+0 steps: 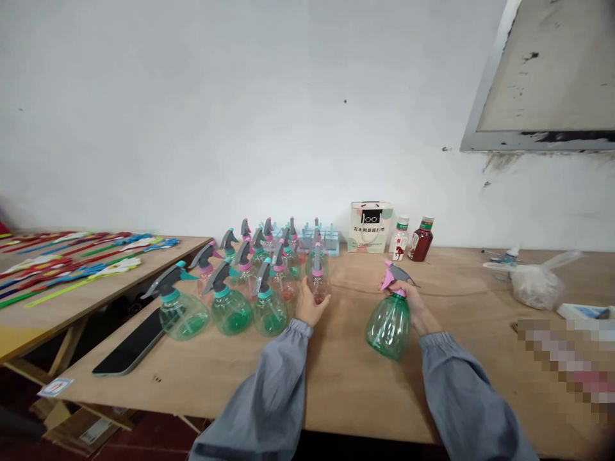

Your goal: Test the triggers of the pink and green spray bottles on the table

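Soft, even light covers the pale wall point(240, 128); beneath my bench point(346, 390) is dark. My green bottle point(388, 328) glints. Edges look stretched; pixelated patch point(567, 365) lower right.

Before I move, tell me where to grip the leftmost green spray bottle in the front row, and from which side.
Take the leftmost green spray bottle by its turquoise collar, probably best from the near side: the neck is narrow above the wide, rounded body, the trigger head juts left and right, another green spray bottle stands to its right, and the smartphone lies front-left.
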The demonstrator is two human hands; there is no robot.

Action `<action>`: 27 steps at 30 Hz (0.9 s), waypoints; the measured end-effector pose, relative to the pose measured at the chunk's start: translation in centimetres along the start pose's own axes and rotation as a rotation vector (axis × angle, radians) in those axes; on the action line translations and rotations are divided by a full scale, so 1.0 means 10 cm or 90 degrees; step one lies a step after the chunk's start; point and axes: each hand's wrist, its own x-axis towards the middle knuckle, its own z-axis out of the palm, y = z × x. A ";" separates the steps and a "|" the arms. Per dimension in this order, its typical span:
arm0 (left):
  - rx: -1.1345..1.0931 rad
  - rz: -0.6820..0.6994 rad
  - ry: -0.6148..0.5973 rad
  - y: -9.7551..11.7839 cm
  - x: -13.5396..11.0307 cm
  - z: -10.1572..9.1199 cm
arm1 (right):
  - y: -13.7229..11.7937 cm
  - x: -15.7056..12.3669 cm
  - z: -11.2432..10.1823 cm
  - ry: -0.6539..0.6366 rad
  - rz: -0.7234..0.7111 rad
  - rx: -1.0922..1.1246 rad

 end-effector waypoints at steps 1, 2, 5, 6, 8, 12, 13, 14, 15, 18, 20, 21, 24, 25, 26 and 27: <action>0.001 0.004 -0.002 0.00 0.00 0.00 | 0.00 0.00 0.02 0.001 0.000 -0.001; 0.003 0.007 -0.004 0.00 0.00 0.00 | 0.00 0.00 0.04 -0.003 0.004 -0.002; 0.008 0.011 -0.012 -0.01 0.00 -0.01 | -0.03 -0.02 0.13 -0.028 0.017 0.008; 0.009 0.011 -0.015 -0.01 0.00 -0.01 | -0.04 -0.02 0.15 -0.036 0.017 0.019; 0.004 0.010 -0.019 -0.01 0.00 -0.02 | -0.05 0.00 0.19 -0.038 0.012 0.044; -0.002 0.011 -0.023 0.00 -0.01 -0.03 | -0.04 0.05 0.21 -0.031 0.019 0.063; 0.002 0.012 -0.025 0.01 -0.01 -0.03 | -0.03 0.05 0.21 -0.035 0.026 0.063; 0.006 0.014 -0.027 0.01 -0.01 -0.03 | -0.03 0.03 0.22 -0.040 0.032 0.063; 0.009 0.017 -0.030 0.01 -0.01 -0.03 | -0.03 0.02 0.23 -0.049 0.038 0.064; 0.022 0.021 -0.034 -0.01 0.00 -0.03 | -0.02 -0.02 0.25 -0.080 0.031 0.067; 0.030 0.025 -0.035 -0.03 0.00 -0.02 | -0.02 -0.02 0.25 -0.097 0.004 0.066; 0.034 0.029 -0.035 -0.04 0.00 -0.02 | -0.02 -0.01 0.24 -0.103 -0.013 0.066; 0.041 0.044 -0.031 -0.06 0.00 -0.01 | -0.02 0.00 0.23 -0.115 -0.055 0.066; 0.043 0.047 -0.029 -0.06 0.00 -0.01 | -0.01 0.00 0.23 -0.114 -0.054 0.069; 0.045 0.050 -0.028 -0.07 0.00 -0.01 | -0.01 -0.01 0.23 -0.114 -0.045 0.070; 0.048 0.052 -0.027 -0.07 0.00 -0.01 | 0.00 -0.02 0.23 -0.114 -0.032 0.070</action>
